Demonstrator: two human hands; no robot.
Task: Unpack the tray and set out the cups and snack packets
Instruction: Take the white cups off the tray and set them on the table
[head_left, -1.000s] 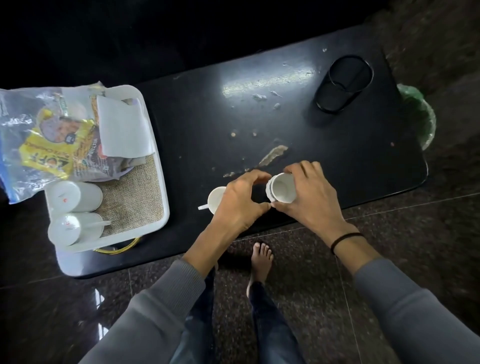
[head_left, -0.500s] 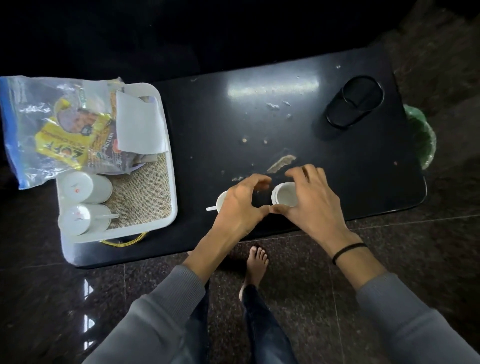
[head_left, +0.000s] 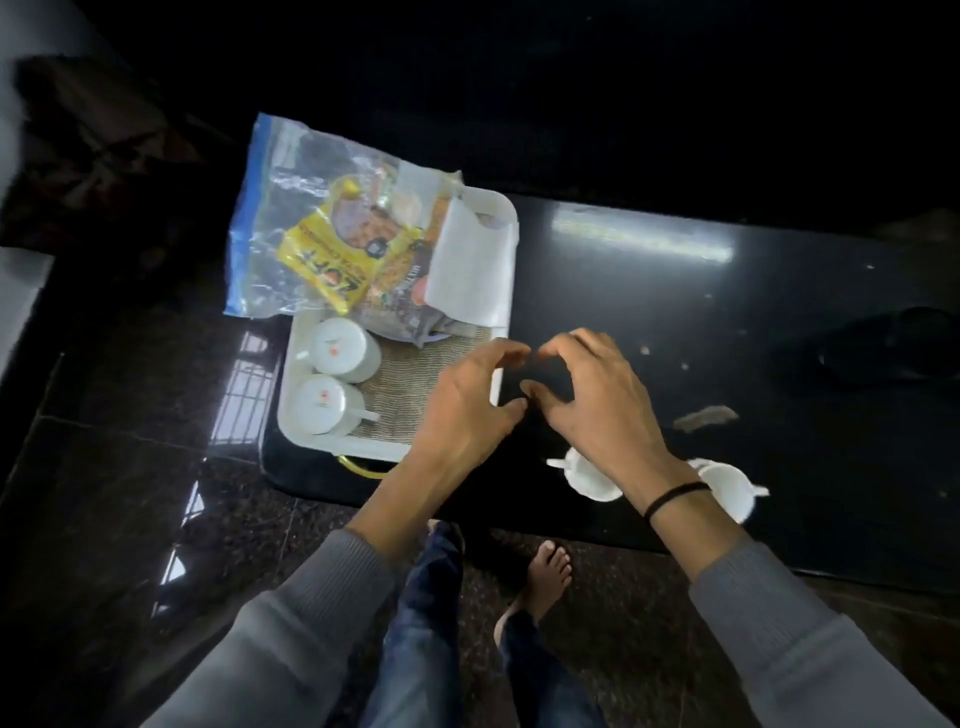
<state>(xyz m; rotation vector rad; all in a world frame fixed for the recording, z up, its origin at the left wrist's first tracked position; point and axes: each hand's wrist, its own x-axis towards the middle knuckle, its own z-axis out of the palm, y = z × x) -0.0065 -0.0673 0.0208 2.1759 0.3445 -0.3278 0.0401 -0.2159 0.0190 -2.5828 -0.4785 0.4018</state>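
A white tray (head_left: 296, 343) sits at the left end of the black table (head_left: 727, 322). Two white cups (head_left: 340, 349) (head_left: 324, 405) lie upside down in its near left corner on a woven mat (head_left: 410, 379). A clear bag with snack packets (head_left: 322, 228) and a white napkin (head_left: 470, 265) cover the tray's far part. Two more white cups (head_left: 584, 475) (head_left: 727, 488) stand on the table near its front edge, partly hidden by my right forearm. My left hand (head_left: 462, 400) and my right hand (head_left: 587, 389) hover empty, fingers apart, at the tray's right rim.
Crumbs and a brownish smear (head_left: 706, 418) lie on the table to the right. A dark object (head_left: 893, 348) rests at the far right. A yellow ring (head_left: 358, 465) pokes out under the tray's front edge. My bare foot (head_left: 548, 571) stands on the floor below the table edge.
Both hands have let go of the two cups, which now stand on the table, and have moved left toward the tray. The view has swung left.
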